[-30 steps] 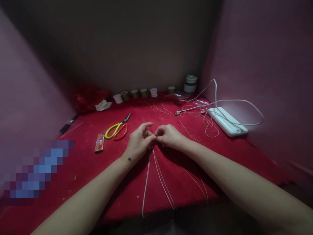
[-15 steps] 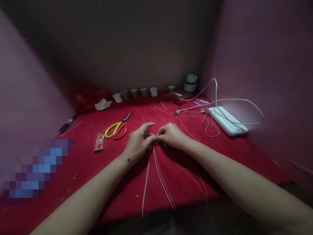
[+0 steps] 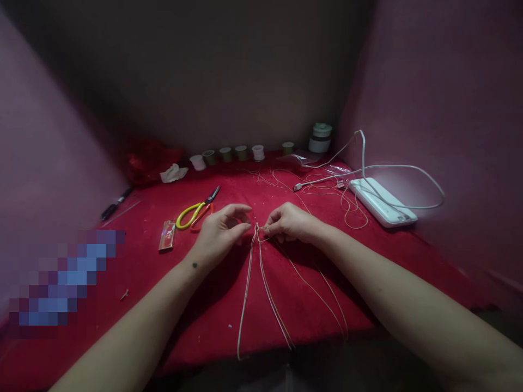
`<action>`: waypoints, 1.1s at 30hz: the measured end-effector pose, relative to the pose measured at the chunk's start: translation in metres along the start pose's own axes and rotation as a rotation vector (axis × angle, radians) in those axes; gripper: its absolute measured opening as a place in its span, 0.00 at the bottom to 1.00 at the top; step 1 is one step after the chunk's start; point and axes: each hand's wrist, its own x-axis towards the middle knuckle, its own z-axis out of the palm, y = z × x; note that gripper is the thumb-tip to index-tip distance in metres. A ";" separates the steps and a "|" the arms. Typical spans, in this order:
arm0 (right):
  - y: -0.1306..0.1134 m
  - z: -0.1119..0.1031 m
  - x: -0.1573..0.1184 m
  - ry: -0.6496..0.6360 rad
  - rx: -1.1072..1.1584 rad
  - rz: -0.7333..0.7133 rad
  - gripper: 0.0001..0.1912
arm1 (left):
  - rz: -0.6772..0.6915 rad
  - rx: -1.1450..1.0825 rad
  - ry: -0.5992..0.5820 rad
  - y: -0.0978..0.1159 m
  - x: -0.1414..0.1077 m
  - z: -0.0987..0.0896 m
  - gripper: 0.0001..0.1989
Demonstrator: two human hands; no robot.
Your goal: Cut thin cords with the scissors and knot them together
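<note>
Several thin pale cords (image 3: 245,305) run from a small knotted spot (image 3: 256,227) in the middle of the red cloth down over its front edge. Just left of that knot is my left hand (image 3: 224,227), thumb and fingers apart, holding nothing. On the other side, my right hand (image 3: 288,222) pinches a thin cord between thumb and forefinger, close to the knot. More fine tan cord (image 3: 308,282) trails from beneath the right hand toward the front edge. Yellow-and-red-handled scissors (image 3: 190,216) lie partly behind my left hand, next to a small flat pack (image 3: 166,236).
Thread spools (image 3: 225,155) and a lidded jar (image 3: 320,138) line the back. A white power bank (image 3: 383,202) with a white cable (image 3: 408,166) lies right, beside loose looped cord (image 3: 347,209). A dark pen (image 3: 116,204) and a crumpled tissue (image 3: 174,173) are at left.
My left hand has let go at the knot and moved left, its fingers apart. My right hand has drawn slightly right with a cord pinched, so the knot now shows between the hands.
</note>
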 end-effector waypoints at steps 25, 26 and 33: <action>0.004 -0.009 0.002 -0.088 0.380 0.044 0.04 | 0.437 0.638 -0.500 -0.008 -0.022 0.004 0.08; 0.004 -0.009 0.002 -0.082 0.394 0.043 0.03 | 0.448 0.636 -0.506 -0.008 -0.022 0.005 0.08; 0.001 -0.016 0.004 -0.002 0.614 0.105 0.02 | 0.417 0.689 -0.527 -0.014 -0.023 0.010 0.07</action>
